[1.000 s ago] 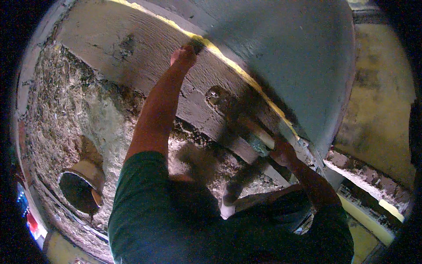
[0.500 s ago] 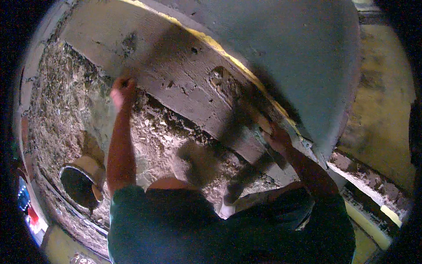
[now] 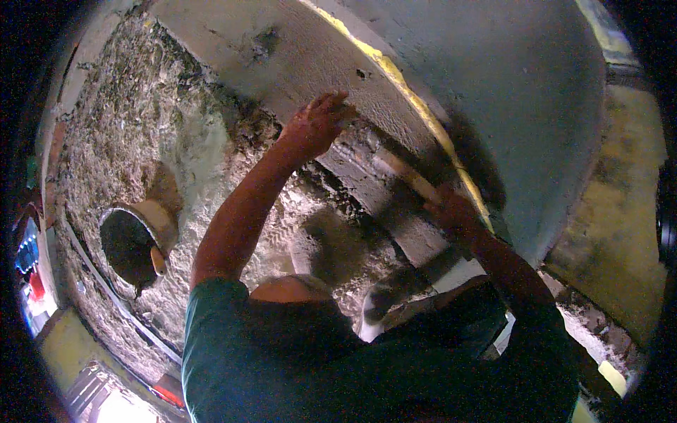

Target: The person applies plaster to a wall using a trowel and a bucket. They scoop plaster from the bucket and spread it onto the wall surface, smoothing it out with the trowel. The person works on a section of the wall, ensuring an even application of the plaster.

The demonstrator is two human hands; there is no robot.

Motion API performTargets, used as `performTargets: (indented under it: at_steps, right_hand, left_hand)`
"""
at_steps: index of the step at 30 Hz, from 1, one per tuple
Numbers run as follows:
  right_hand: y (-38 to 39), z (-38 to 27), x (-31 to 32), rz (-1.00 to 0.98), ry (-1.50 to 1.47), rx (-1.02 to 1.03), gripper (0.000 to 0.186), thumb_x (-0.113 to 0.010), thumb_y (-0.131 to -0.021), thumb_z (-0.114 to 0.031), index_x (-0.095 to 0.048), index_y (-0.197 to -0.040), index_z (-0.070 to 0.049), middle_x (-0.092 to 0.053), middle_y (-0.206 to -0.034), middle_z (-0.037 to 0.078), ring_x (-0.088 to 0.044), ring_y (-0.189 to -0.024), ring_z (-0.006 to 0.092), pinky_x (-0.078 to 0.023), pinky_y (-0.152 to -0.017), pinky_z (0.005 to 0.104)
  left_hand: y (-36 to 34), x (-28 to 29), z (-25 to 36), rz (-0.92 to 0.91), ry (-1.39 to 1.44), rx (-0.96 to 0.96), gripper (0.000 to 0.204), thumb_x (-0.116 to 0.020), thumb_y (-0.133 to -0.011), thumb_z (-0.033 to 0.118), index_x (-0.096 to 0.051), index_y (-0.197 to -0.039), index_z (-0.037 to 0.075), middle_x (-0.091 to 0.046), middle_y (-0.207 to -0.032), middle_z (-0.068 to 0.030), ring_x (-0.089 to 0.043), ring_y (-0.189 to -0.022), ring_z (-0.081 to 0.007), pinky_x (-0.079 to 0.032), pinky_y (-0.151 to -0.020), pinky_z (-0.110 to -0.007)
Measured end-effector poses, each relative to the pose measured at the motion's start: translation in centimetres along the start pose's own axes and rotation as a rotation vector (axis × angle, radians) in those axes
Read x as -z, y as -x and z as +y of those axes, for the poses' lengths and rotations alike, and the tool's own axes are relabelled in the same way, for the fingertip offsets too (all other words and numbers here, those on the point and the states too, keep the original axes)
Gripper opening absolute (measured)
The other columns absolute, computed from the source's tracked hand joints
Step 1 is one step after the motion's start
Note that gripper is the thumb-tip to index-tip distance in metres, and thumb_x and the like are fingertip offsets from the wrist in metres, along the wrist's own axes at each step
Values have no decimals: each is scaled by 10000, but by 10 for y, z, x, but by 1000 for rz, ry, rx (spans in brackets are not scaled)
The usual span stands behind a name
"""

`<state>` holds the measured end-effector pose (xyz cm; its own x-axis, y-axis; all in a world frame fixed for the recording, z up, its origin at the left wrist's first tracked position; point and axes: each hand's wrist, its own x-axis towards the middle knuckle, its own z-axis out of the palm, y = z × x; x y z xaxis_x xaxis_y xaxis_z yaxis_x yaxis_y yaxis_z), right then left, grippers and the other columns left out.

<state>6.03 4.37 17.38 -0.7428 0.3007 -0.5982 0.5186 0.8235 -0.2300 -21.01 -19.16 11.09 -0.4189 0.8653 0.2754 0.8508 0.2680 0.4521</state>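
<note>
Two bare hands [image 3: 319,128] [image 3: 453,211] and one straight light-brown bar [image 3: 409,176] show. One round tan bucket [image 3: 162,220], one orange-tan handle [image 3: 159,261] and one thin yellow strip [image 3: 423,111] appear.

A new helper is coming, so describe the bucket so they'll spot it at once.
Find the broad, rough, crumbly surface on the picture's left. In its lower half, below and left of the person's left hand, is a pale brown bucket. Its round, dark mouth, with a small orange-tan piece at the right of its rim, sets it apart from everything around it.
</note>
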Motion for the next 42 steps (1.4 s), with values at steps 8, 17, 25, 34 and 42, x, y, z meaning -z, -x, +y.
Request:
performTargets:
  at_steps: [8,17,25,34,42]
  right_hand:
    - [20,35,-18,-36,18,-11,572,-599,-830,-502,-488,-1188,-70,-635,-992,220,-623,-893,407,-488,-757,493]
    - [27,48,-38,-63,-17,-30,671,-585,-815,-559,-464,-1268,-79,-656,-973,216,-644,-880,386,-494,-774,490]
    - [34,33,-23,-142,-78,-113,630,-559,-855,-506,-418,-1299,-82,-649,-977,226,-633,-894,405,-496,-785,484]
    - [44,74,-29,60,13,-71,611,-558,-860,-471,-435,-1275,-40,-607,-1048,248,-614,-911,418,-492,-778,503]
    - [55,85,-45,44,-102,-206,575,-571,-858,-444,-456,-1210,-4,-595,-1039,255,-592,-917,437,-477,-777,507]
  left_hand:
    - [9,-25,11,-220,140,-19,482,-559,-793,39,-479,-1268,33,-482,-1296,-183,-461,-1204,-345,-406,-1002,-408]
    - [34,-55,-15,-276,158,-101,417,-500,-826,35,-504,-1242,61,-493,-1275,-157,-504,-1135,-352,-497,-902,-391]
    - [30,-61,-12,-201,99,-13,263,-552,-824,82,-584,-1084,61,-591,-1062,-128,-566,-974,-325,-535,-740,-405]
    - [-86,-47,-39,182,512,649,320,-648,-785,245,-675,-1039,53,-688,-893,-161,-672,-804,-273,-516,-762,-357]
    - [-92,-110,-99,227,1102,908,403,-623,-819,132,-535,-1206,65,-649,-898,-154,-651,-746,-235,-540,-637,-361]
